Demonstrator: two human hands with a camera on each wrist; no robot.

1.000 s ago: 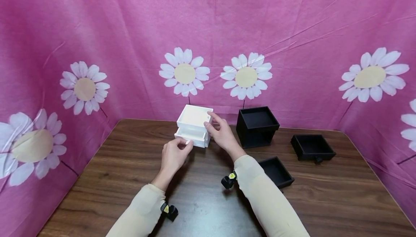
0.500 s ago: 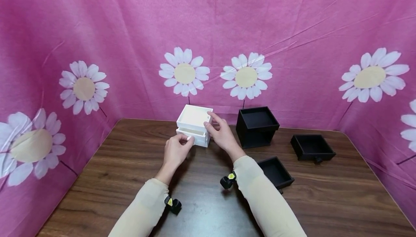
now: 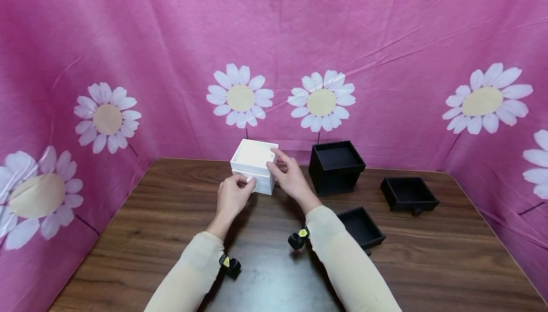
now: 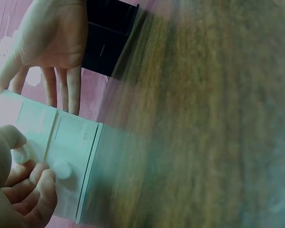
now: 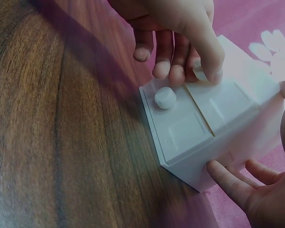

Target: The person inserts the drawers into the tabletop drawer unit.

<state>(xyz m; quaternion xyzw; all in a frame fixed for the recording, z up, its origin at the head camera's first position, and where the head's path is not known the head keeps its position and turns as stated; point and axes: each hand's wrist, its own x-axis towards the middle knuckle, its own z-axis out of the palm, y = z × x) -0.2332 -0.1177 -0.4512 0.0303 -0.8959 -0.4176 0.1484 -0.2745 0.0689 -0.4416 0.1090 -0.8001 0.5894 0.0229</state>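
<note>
A small white drawer cabinet (image 3: 254, 154) with a raised rim round its top stands toward the back of the table. Its upper drawer front (image 5: 228, 107) lies level with the lower drawer front (image 5: 180, 135); each has a round knob. Between thumb and fingers, my left hand (image 3: 232, 197) pinches the upper knob (image 5: 198, 70). The lower knob (image 4: 62, 169) sits free just beside these fingers. My right hand (image 3: 294, 177) steadies the cabinet's right side, its fairly straight fingers touching the side wall and top edge.
Right of the white cabinet stands a black cabinet (image 3: 318, 174) with an open front. Two black drawers lie out on the wooden table (image 3: 180, 217): one drawer (image 3: 413, 203) at the right, another drawer (image 3: 373, 240) nearer, partly behind my right sleeve. A pink flowered cloth (image 3: 274, 31) hangs behind.
The upper white drawer has slid inward from well pulled out to flush with the cabinet front, my left hand moving forward with its knob. My right hand has kept its place on the cabinet.
</note>
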